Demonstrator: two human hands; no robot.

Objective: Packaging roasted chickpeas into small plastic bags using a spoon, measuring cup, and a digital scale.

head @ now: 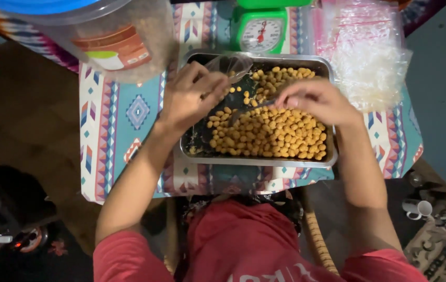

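A rectangular metal tray (257, 161) on a patterned cloth holds a heap of small round yellow snack balls (275, 133). My left hand (191, 96) is over the tray's left part, pinching a small clear plastic bag (231, 65) open at its mouth. My right hand (319, 99) hovers over the heap and holds a thin spoon (251, 108) whose end reaches down into the balls.
A green kitchen scale (261, 28) stands behind the tray. A large clear plastic jar with a blue lid (108, 36) is at the back left. A pile of clear plastic bags (369, 57) lies at the back right. The small table's front edge (129, 196) is near my lap.
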